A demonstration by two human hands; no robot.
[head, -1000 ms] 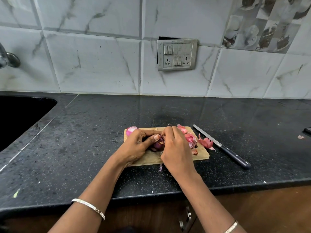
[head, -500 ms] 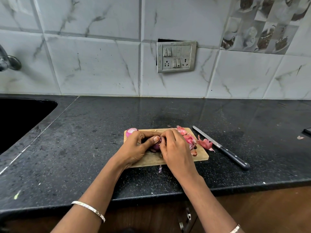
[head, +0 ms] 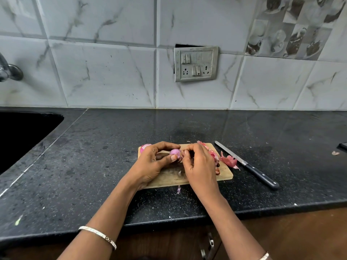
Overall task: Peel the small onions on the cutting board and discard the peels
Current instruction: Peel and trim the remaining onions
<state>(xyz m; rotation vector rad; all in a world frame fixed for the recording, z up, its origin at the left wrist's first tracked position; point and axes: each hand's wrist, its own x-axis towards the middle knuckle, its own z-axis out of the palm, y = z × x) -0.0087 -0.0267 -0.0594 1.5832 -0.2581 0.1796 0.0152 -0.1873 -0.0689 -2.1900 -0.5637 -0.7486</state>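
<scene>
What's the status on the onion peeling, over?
Left hand grips small onion. Right hand pinches its peel. Loose peels at right edge of cutting board, undiscarded. Nothing blocking.

You have a black speckled countertop in front of you, running back to a wall of white marble-look tiles. On your left, a dark sink is cut into the counter, and a metal tap sticks out of the wall above it. A grey switch plate with sockets hangs slightly crooked on the wall straight ahead, and up to your right are patterned tiles printed with cups. To your right a knife lies flat on the counter, its blade toward the wall and its dark handle toward you. Below the counter's front edge you can see a brown cabinet front with a metal handle.
</scene>
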